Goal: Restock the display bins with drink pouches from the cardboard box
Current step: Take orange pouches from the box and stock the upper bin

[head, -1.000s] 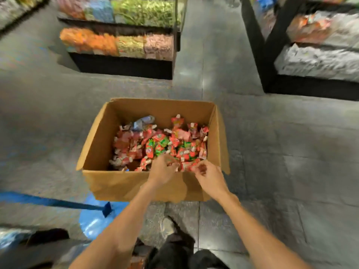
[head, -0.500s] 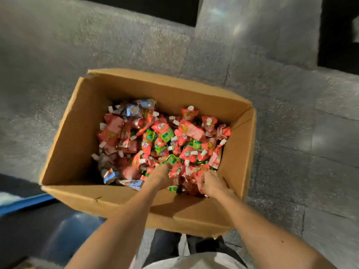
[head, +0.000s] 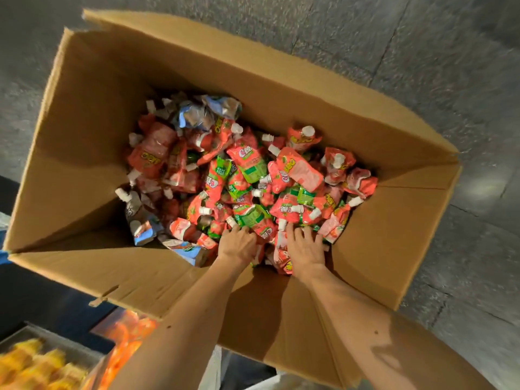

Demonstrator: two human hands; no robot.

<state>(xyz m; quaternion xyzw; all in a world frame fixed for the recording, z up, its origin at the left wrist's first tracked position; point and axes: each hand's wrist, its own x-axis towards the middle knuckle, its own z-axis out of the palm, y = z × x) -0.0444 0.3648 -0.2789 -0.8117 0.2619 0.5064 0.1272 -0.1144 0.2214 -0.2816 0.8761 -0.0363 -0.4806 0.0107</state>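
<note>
An open cardboard box [head: 92, 114] stands on the floor below me. It holds a heap of drink pouches [head: 253, 170], mostly red and green with white caps, plus a few blue-and-silver ones [head: 208, 111] at the far left. Both my hands reach over the near wall into the near side of the heap. My left hand [head: 237, 244] is knuckles-up, its fingers curled down into the pouches and gripping some. Close to its right, my right hand [head: 305, 246] lies with spread fingers on the pouches. The fingertips of both hands are partly buried.
Grey stone floor tiles [head: 422, 66] surround the box on the far and right sides. At the lower left, blurred display bins hold yellow packs [head: 33, 361] and orange packs [head: 126, 333]. The box's near flap [head: 281, 319] hangs toward me under my forearms.
My view has dropped closer over the box, and the shelves beyond it have left the frame. Both hands have pushed from the box's near rim down into the pouch heap.
</note>
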